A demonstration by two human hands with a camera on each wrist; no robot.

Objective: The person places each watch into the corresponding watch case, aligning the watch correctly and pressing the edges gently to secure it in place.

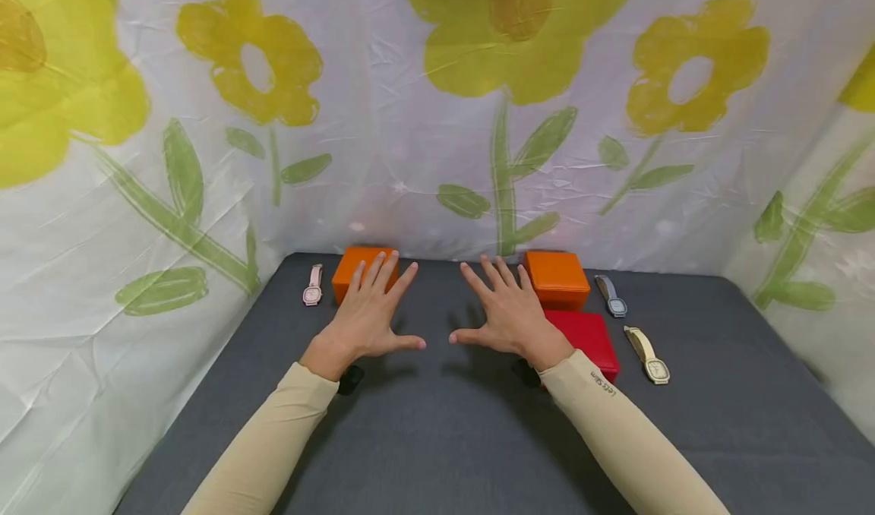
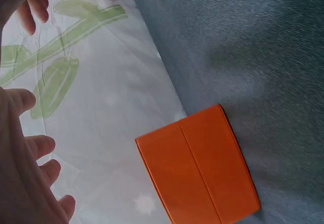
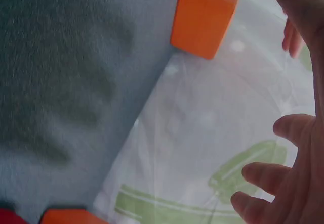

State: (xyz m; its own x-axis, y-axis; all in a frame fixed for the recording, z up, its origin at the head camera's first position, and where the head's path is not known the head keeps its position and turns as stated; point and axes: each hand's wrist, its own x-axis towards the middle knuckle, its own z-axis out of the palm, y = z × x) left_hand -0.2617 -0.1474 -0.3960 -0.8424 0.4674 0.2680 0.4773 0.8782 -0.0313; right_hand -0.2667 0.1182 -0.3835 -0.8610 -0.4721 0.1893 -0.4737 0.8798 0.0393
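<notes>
My left hand (image 1: 369, 314) hovers palm down over the dark table, fingers spread and holding nothing. An orange box (image 1: 347, 272) stands just behind it, partly covered by the fingers in the head view. The right hand (image 1: 509, 314) mirrors it, spread and bare, in front of a second orange box (image 1: 557, 279). Beside its wrist lies a red box (image 1: 588, 336), partly hidden by that hand and sleeve. In the left wrist view the nearer orange box (image 2: 197, 168) shows a seam and sits apart from the fingertips.
A pink watch (image 1: 312, 287) lies left of the left orange box. To the right are a blue-grey watch (image 1: 613, 300) and a cream-yellow watch (image 1: 649, 357). A white cloth with printed flowers (image 1: 369, 158) hangs behind the grey table (image 1: 437, 439).
</notes>
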